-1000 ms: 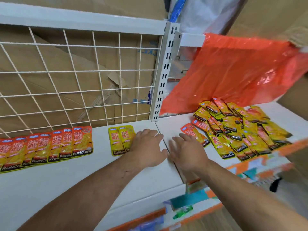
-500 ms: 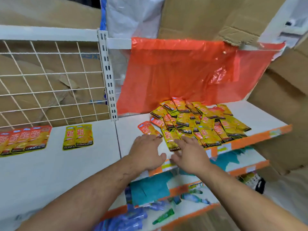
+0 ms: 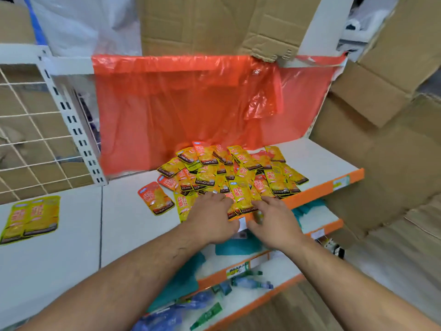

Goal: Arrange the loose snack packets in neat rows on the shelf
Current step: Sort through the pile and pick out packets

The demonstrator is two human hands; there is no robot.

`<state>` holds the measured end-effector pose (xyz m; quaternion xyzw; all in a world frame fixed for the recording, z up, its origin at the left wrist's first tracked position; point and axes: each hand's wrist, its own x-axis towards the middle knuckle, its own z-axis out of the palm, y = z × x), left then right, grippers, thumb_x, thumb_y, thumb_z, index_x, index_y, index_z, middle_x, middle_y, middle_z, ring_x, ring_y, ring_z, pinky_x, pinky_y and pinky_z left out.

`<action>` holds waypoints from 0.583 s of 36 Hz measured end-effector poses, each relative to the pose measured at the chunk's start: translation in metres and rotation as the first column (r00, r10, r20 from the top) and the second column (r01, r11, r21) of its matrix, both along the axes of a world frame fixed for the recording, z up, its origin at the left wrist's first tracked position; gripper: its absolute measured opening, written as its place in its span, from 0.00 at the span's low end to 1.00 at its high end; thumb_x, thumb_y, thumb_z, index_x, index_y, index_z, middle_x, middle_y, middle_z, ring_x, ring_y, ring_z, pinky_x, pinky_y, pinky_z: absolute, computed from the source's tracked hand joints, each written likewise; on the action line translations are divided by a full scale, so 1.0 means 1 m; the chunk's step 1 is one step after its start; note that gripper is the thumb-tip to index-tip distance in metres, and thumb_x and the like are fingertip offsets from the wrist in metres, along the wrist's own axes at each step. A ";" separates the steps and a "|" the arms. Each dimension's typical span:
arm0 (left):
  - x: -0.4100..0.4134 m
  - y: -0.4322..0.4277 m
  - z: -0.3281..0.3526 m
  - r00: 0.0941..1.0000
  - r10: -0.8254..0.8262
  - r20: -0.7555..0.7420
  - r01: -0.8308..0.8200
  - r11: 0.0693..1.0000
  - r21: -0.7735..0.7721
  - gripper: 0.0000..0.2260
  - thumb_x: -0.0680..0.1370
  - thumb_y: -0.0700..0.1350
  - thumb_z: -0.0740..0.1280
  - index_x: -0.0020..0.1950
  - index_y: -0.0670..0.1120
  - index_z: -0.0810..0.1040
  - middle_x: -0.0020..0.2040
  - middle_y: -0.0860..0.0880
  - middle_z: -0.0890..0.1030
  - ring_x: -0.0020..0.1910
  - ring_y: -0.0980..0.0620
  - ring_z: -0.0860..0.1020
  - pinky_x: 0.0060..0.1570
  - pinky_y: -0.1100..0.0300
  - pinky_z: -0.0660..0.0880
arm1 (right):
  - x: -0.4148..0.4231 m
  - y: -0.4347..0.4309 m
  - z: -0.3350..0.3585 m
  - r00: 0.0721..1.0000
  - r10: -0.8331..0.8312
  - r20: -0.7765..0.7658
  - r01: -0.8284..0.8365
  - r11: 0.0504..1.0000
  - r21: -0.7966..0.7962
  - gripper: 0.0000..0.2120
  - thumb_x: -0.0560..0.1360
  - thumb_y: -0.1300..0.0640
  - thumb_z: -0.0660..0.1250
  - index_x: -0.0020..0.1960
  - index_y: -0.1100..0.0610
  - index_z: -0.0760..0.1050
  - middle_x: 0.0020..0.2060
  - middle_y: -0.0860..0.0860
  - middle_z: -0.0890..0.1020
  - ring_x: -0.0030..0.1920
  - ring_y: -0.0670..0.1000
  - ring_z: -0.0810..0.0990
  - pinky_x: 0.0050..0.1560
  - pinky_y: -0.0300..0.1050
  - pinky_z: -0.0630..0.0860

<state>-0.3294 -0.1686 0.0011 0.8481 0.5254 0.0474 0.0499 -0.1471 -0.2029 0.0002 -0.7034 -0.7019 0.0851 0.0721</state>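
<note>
Our left hand and right hand lie flat, fingers spread, gripping nothing, on the near edge of the loose packet pile on the white shelf. At 10 o'clock one packet lies apart; at 9 o'clock sit two aligned packets. At 12 o'clock an orange plastic sheet backs the pile, cardboard boxes at 2 o'clock.

A single head-worn camera looked forward and steeply down over both forearms at the white shelf, close enough that the hands sat mid-frame. Its wide lens bent the wire grid at left and the cardboard boxes at right.
</note>
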 end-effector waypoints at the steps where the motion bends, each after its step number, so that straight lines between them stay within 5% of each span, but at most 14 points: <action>1: 0.006 0.007 -0.001 1.000 -0.010 0.006 0.010 1.000 -0.002 0.28 0.75 0.62 0.60 0.73 0.51 0.69 0.71 0.49 0.71 0.70 0.46 0.66 0.71 0.50 0.62 | 0.005 0.004 0.000 1.000 -0.012 -0.005 0.012 1.000 0.001 0.29 0.74 0.42 0.65 0.74 0.48 0.68 0.73 0.52 0.68 0.73 0.56 0.64 0.72 0.51 0.65; 14: 0.083 0.109 -0.010 0.988 -0.143 0.056 0.145 0.989 -0.026 0.29 0.75 0.61 0.59 0.75 0.51 0.66 0.70 0.49 0.71 0.70 0.45 0.66 0.71 0.48 0.62 | 0.068 0.078 0.003 0.984 -0.175 -0.015 0.175 0.985 -0.014 0.28 0.75 0.43 0.66 0.73 0.48 0.69 0.74 0.52 0.68 0.75 0.54 0.62 0.71 0.48 0.66; 21: 0.105 0.149 -0.014 0.993 -0.111 0.047 0.113 0.993 -0.033 0.25 0.76 0.59 0.59 0.69 0.49 0.71 0.66 0.48 0.74 0.66 0.45 0.69 0.69 0.49 0.64 | 0.087 0.118 -0.003 0.987 -0.160 -0.018 0.160 0.987 -0.015 0.25 0.74 0.42 0.65 0.68 0.50 0.74 0.65 0.51 0.76 0.66 0.56 0.72 0.64 0.49 0.72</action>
